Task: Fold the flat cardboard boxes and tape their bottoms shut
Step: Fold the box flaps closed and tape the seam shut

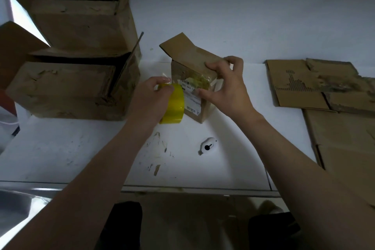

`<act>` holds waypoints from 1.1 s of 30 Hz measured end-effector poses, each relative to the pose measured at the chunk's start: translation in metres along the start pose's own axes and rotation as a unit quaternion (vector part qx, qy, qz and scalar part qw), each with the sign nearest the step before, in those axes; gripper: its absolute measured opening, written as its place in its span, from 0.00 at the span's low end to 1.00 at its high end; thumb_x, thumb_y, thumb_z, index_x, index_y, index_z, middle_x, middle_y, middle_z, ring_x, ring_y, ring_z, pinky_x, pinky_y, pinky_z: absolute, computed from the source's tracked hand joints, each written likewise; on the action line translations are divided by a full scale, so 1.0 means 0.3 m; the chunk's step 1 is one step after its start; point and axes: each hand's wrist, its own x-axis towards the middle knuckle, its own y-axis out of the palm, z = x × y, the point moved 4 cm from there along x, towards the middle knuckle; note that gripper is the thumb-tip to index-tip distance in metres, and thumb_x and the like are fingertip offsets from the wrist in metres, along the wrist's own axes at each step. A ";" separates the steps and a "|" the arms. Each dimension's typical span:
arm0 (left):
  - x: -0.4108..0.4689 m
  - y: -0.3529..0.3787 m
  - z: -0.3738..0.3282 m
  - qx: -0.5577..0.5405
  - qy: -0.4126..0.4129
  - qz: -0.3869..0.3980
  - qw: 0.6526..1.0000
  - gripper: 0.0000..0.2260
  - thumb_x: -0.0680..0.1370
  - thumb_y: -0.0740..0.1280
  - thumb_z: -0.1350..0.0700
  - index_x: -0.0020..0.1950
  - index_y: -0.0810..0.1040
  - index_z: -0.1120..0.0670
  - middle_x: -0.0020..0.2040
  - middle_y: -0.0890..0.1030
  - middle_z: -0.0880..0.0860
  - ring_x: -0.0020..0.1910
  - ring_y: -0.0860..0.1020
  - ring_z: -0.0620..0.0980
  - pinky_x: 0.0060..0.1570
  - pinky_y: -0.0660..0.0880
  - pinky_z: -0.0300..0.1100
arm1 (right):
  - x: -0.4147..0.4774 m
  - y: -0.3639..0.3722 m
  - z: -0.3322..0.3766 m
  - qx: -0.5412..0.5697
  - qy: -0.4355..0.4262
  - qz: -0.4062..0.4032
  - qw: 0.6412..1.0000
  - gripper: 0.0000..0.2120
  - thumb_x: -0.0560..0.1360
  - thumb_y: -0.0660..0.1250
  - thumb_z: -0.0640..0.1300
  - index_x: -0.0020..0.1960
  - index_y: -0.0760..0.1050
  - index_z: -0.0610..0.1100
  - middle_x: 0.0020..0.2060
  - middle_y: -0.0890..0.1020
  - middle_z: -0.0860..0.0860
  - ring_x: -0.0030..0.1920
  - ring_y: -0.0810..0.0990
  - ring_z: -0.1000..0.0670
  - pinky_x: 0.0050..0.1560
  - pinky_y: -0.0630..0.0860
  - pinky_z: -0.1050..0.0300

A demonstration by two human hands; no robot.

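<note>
A small brown cardboard box [187, 57] with a white shipping label stands on the white table [60, 148], one flap sticking up at the back. My right hand [225, 85] grips the box from the right, thumb on the label side and fingers curled over its top edge. My left hand [154, 95] holds a yellow tape roll [174, 105] against the box's left face, and a clear strip of tape runs from the roll onto the label.
Two larger folded boxes [81, 63] stand stacked at the left. Flat cardboard sheets [324, 91] lie on the right side of the table. A small white cutter [208, 145] rests near the table's front, among tape scraps.
</note>
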 end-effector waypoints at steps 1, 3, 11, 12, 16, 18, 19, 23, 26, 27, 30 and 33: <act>0.002 0.002 0.004 0.009 0.001 0.001 1.000 0.10 0.79 0.67 0.47 0.59 0.78 0.38 0.57 0.70 0.44 0.53 0.74 0.47 0.50 0.78 0.48 | 0.003 0.008 0.004 -0.001 0.000 -0.013 1.000 0.29 0.65 0.83 0.49 0.62 0.76 0.47 0.66 0.64 0.47 0.62 0.75 0.47 0.62 0.76 0.60; 0.006 0.009 0.012 -0.001 -0.001 0.008 1.000 0.10 0.79 0.67 0.48 0.60 0.76 0.38 0.57 0.70 0.44 0.52 0.73 0.44 0.48 0.77 0.47 | 0.007 0.017 0.010 -0.002 0.007 -0.046 0.999 0.26 0.65 0.82 0.53 0.57 0.77 0.47 0.63 0.65 0.48 0.58 0.76 0.49 0.55 0.75 0.68; 0.005 0.029 0.039 -0.047 -0.001 0.019 0.999 0.16 0.79 0.69 0.52 0.65 0.72 0.39 0.52 0.71 0.36 0.49 0.74 0.42 0.40 0.71 0.42 | 0.013 0.029 0.022 0.050 0.063 -0.073 0.994 0.31 0.64 0.76 0.67 0.61 0.74 0.54 0.63 0.67 0.53 0.58 0.75 0.59 0.54 0.77 0.67; 0.006 0.033 0.048 -0.049 -0.006 0.025 0.998 0.18 0.78 0.69 0.53 0.66 0.71 0.39 0.52 0.72 0.37 0.49 0.74 0.41 0.40 0.71 0.41 | 0.008 0.032 0.013 0.083 0.067 -0.054 0.993 0.40 0.63 0.78 0.66 0.69 0.68 0.55 0.65 0.67 0.53 0.62 0.73 0.59 0.58 0.76 0.66; 0.009 0.053 0.080 -0.018 -0.007 0.052 0.998 0.27 0.77 0.71 0.56 0.70 0.65 0.41 0.52 0.72 0.39 0.48 0.74 0.41 0.37 0.70 0.40 | -0.041 0.056 -0.087 0.180 0.118 0.033 0.976 0.64 0.60 0.86 0.51 0.81 0.45 0.53 0.70 0.68 0.52 0.64 0.74 0.63 0.54 0.75 0.72; 0.009 0.078 0.091 -0.024 -0.009 0.070 0.997 0.29 0.77 0.70 0.60 0.72 0.62 0.43 0.55 0.73 0.46 0.51 0.76 0.48 0.39 0.72 0.42 | -0.065 0.072 -0.122 0.153 0.147 0.086 0.973 0.62 0.60 0.86 0.49 0.80 0.48 0.51 0.67 0.70 0.56 0.62 0.73 0.64 0.49 0.72 0.77; 0.008 0.093 0.096 -0.022 -0.003 0.075 0.997 0.29 0.77 0.69 0.62 0.72 0.61 0.45 0.57 0.73 0.49 0.53 0.77 0.50 0.40 0.74 0.41 | -0.073 0.079 -0.134 0.126 0.156 0.112 0.973 0.59 0.60 0.86 0.51 0.79 0.52 0.50 0.66 0.71 0.58 0.63 0.73 0.62 0.48 0.72 0.76; 0.002 0.141 0.093 0.034 0.028 0.093 0.995 0.32 0.78 0.65 0.63 0.77 0.57 0.45 0.64 0.71 0.54 0.47 0.74 0.42 0.28 0.69 0.28 | -0.061 0.059 -0.142 0.034 0.162 0.104 0.981 0.52 0.63 0.83 0.55 0.78 0.57 0.49 0.62 0.72 0.57 0.61 0.74 0.55 0.46 0.70 0.74; 0.017 0.130 0.063 0.047 0.061 0.092 0.993 0.34 0.79 0.66 0.60 0.78 0.53 0.42 0.69 0.69 0.55 0.46 0.74 0.42 0.33 0.69 0.33 | -0.034 0.004 -0.108 -0.003 0.151 0.016 0.988 0.48 0.70 0.78 0.52 0.81 0.53 0.50 0.59 0.76 0.51 0.56 0.78 0.49 0.51 0.72 0.60; 0.021 0.120 0.046 0.046 0.078 0.090 0.992 0.34 0.79 0.66 0.59 0.78 0.53 0.41 0.67 0.71 0.56 0.46 0.75 0.43 0.35 0.71 0.37 | -0.032 -0.012 -0.094 0.006 0.147 -0.007 0.989 0.46 0.72 0.77 0.52 0.81 0.53 0.52 0.56 0.77 0.52 0.53 0.79 0.50 0.51 0.73 0.57; 0.028 0.077 -0.002 0.017 0.129 0.075 0.989 0.32 0.80 0.66 0.60 0.78 0.56 0.42 0.58 0.76 0.50 0.42 0.78 0.36 0.39 0.76 0.36 | -0.027 -0.051 -0.045 0.040 0.121 -0.057 0.990 0.35 0.76 0.72 0.50 0.78 0.59 0.56 0.50 0.77 0.58 0.44 0.81 0.57 0.45 0.77 0.63; 0.036 0.041 -0.024 -0.007 0.144 0.054 0.988 0.29 0.81 0.66 0.57 0.77 0.59 0.39 0.54 0.76 0.43 0.46 0.79 0.36 0.41 0.75 0.34 | -0.023 -0.061 0.002 0.050 0.085 -0.069 0.993 0.21 0.79 0.68 0.50 0.70 0.71 0.56 0.52 0.80 0.57 0.44 0.81 0.58 0.45 0.77 0.65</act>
